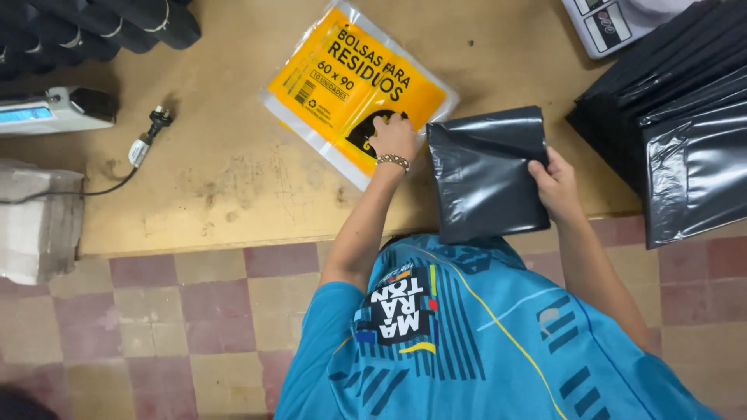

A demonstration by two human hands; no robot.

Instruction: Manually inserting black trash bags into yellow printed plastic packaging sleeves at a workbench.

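A clear packet with a yellow printed label (342, 78) lies flat on the wooden table (226, 179). My left hand (394, 137), wearing a beaded bracelet, presses and grips its near end, fingers curled at the dark opening. Just to the right lies a folded bundle of black plastic bags (484, 173), overhanging the table's front edge. My right hand (554, 187) grips the bundle's right side, thumb on top. My blue patterned shirt fills the bottom of the view.
A tall stack of folded black bags (685, 117) sits at the right, with a grey scale (615, 23) behind it. Dark rolls (93, 27), a white device (54, 109), a loose plug and cable (152, 128) and a white bundle (39, 225) occupy the left. Below is checkered tile floor (194, 327).
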